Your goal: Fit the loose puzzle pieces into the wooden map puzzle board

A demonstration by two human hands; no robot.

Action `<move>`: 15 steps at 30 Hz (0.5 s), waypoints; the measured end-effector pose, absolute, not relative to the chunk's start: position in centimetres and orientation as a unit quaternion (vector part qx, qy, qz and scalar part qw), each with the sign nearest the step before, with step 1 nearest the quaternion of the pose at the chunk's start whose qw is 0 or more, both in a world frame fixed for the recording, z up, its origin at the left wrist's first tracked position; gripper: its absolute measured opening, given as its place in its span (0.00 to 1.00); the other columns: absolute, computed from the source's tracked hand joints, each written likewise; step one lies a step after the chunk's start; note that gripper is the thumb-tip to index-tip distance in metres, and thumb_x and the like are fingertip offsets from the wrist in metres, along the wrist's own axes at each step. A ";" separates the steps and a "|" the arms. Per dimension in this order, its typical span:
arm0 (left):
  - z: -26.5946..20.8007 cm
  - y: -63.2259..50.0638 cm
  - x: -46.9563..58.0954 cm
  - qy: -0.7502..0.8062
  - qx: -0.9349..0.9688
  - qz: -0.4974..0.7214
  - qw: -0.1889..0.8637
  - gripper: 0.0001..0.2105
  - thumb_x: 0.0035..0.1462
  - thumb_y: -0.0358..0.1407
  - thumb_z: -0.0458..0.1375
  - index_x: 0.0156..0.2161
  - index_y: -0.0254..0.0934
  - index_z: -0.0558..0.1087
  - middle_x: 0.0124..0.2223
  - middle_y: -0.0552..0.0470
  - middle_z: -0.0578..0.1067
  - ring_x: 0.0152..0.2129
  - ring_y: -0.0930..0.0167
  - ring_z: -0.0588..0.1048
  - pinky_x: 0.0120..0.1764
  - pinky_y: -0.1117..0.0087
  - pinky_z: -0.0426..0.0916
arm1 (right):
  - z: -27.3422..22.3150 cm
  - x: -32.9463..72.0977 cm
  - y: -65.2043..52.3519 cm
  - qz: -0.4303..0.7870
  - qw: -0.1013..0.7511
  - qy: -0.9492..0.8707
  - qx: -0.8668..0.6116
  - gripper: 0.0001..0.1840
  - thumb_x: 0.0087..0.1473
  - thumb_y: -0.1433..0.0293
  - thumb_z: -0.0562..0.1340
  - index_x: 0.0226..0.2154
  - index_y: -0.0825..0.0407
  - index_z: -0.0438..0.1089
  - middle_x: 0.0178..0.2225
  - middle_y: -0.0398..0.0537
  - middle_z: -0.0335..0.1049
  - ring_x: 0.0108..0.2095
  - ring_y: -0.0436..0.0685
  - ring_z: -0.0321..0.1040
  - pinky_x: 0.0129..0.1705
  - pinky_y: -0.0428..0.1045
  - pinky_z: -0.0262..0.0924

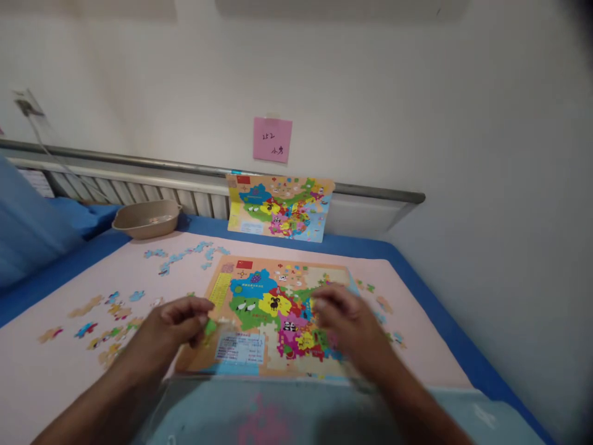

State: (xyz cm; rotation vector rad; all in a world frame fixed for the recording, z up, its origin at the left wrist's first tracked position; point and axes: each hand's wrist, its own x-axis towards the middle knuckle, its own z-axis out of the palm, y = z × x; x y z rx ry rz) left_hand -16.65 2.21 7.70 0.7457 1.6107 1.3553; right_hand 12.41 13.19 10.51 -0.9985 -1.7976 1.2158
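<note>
A partly filled jigsaw puzzle map (274,303) lies flat in front of me, with colourful regions, animal pictures and bare beige gaps on its lower and right sides. At its left edge my left hand (178,324) is closed in a pinch on a small green puzzle piece (210,327). My right hand (345,321) hovers over the map's right part, blurred by motion. Its fingers are curled together at the tips, and whatever may be between them is hidden. Loose puzzle pieces (115,332) in several colours are scattered left of the board.
Light blue pieces (176,256) lie behind on the pink surface (41,383); more pieces (383,304) sit right of the board. A beige basin (148,222) stands back left. A printed reference map (280,207) leans on the wall rail (380,193), below a pink note (272,139).
</note>
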 end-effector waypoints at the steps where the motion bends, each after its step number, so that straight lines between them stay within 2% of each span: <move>1: 7.5 2.0 -15.2 0.640 0.312 0.525 0.465 0.19 0.33 0.43 0.69 0.33 0.36 0.78 0.21 0.54 0.71 0.16 0.73 0.65 0.21 0.73 0.59 | 9.6 10.6 11.2 0.517 0.340 -0.694 -0.369 0.11 0.58 0.61 0.59 0.37 0.51 0.71 0.28 0.43 0.66 0.27 0.53 0.63 0.28 0.46 0.57; 3: 6.8 1.3 -12.9 0.615 0.349 0.494 0.506 0.16 0.36 0.44 0.68 0.32 0.36 0.78 0.21 0.55 0.69 0.17 0.73 0.63 0.22 0.73 0.57 | 7.8 7.7 7.9 0.554 0.306 -0.693 -0.346 0.10 0.59 0.64 0.59 0.40 0.51 0.71 0.29 0.43 0.67 0.30 0.53 0.63 0.31 0.47 0.57; 6: 6.0 0.3 -10.9 0.588 0.392 0.487 0.513 0.12 0.43 0.43 0.65 0.31 0.37 0.78 0.23 0.54 0.69 0.20 0.73 0.62 0.24 0.72 0.57 | 5.5 5.3 5.5 0.583 0.315 -0.675 -0.326 0.09 0.59 0.65 0.60 0.41 0.50 0.70 0.32 0.45 0.68 0.34 0.54 0.65 0.35 0.48 0.59; 11: 4.7 -0.8 -9.8 0.565 0.404 0.533 0.484 0.06 0.47 0.36 0.61 0.31 0.37 0.77 0.28 0.50 0.74 0.27 0.69 0.70 0.32 0.71 0.63 | 3.8 4.9 5.2 0.642 0.304 -0.622 -0.328 0.14 0.55 0.57 0.65 0.37 0.51 0.71 0.33 0.48 0.71 0.36 0.58 0.69 0.38 0.49 0.63; 15: 3.2 -0.8 -10.1 0.572 0.384 0.552 0.469 0.08 0.47 0.35 0.61 0.33 0.35 0.77 0.29 0.48 0.75 0.26 0.70 0.70 0.30 0.70 0.63 | 2.8 4.9 6.1 0.670 0.274 -0.592 -0.355 0.20 0.50 0.51 0.69 0.36 0.50 0.73 0.31 0.48 0.71 0.31 0.57 0.69 0.33 0.48 0.66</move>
